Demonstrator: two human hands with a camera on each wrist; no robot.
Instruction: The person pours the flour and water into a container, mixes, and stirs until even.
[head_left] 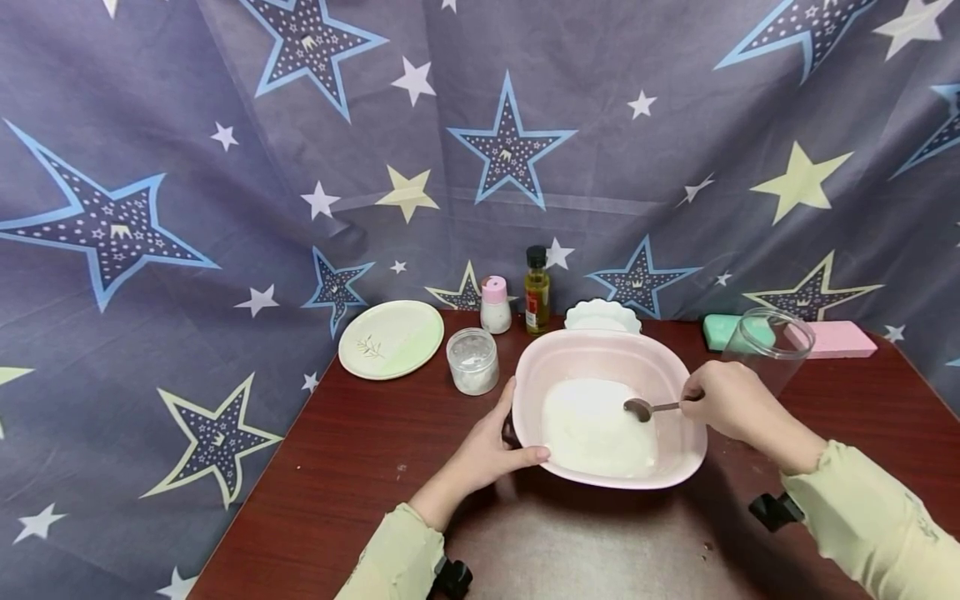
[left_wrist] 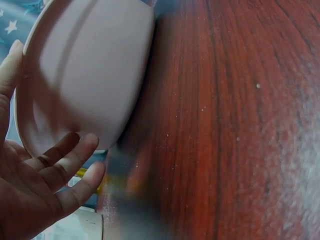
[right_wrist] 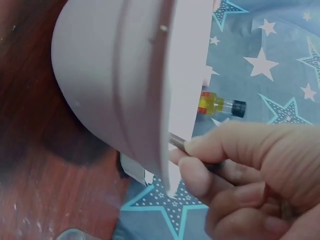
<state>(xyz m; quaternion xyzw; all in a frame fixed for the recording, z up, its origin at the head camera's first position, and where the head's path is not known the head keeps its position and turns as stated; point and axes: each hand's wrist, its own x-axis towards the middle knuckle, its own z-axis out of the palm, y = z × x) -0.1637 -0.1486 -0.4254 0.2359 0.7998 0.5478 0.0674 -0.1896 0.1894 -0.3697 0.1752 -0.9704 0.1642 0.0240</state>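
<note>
- My left hand steadies the pink bowl at its near-left rim, thumb over the edge, fingers spread loosely under the wall.
- My right hand pinches the spoon handle; that grip is closed tight on it.
- The spoon's tip sits in the white powder, likely flour.
- The bowl rests on the dark wooden surface, mid-front.
</note>
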